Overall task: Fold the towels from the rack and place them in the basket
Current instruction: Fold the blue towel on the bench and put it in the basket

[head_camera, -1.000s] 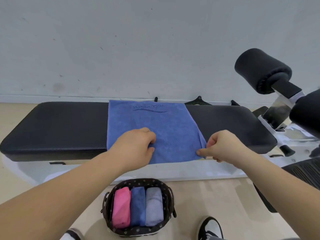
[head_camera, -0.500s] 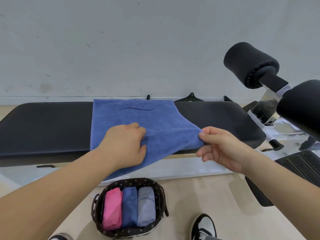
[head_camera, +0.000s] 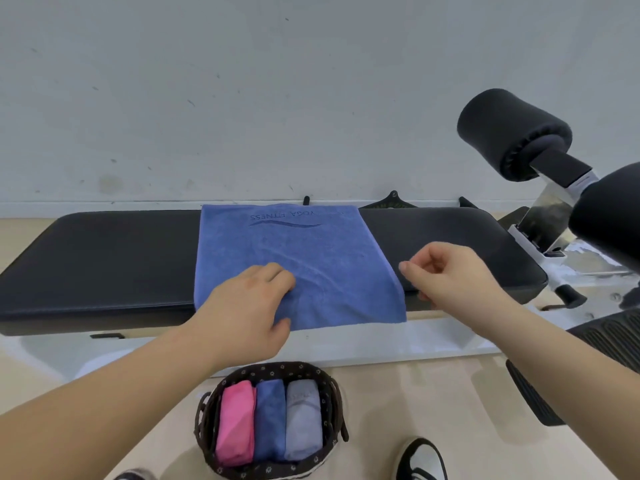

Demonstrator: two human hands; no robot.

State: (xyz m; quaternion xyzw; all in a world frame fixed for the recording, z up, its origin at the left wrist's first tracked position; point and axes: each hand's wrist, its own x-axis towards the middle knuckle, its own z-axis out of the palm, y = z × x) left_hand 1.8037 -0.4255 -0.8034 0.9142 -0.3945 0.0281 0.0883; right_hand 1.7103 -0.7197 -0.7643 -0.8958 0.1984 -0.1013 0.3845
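Note:
A blue towel (head_camera: 311, 258) with dark lettering lies flat across the black padded bench (head_camera: 104, 265), its near edge hanging over the front. My left hand (head_camera: 249, 303) presses on the towel's near left part, thumb curled at its front edge. My right hand (head_camera: 450, 275) hovers just right of the towel's right edge, fingers loosely curled and holding nothing. On the floor below stands a dark woven basket (head_camera: 332, 389) with a pink (head_camera: 235, 424), a blue (head_camera: 270, 420) and a grey (head_camera: 303, 420) folded towel side by side.
Black foam roller pads (head_camera: 512, 133) on a metal frame rise at the right end of the bench. A white wall stands behind. A black ribbed mat (head_camera: 609, 344) lies at right, and my shoe (head_camera: 420, 460) is beside the basket.
The right hand had lifted the towel's near right corner up and over; now it has let go, and the towel lies flat again. The left hand stayed on the towel.

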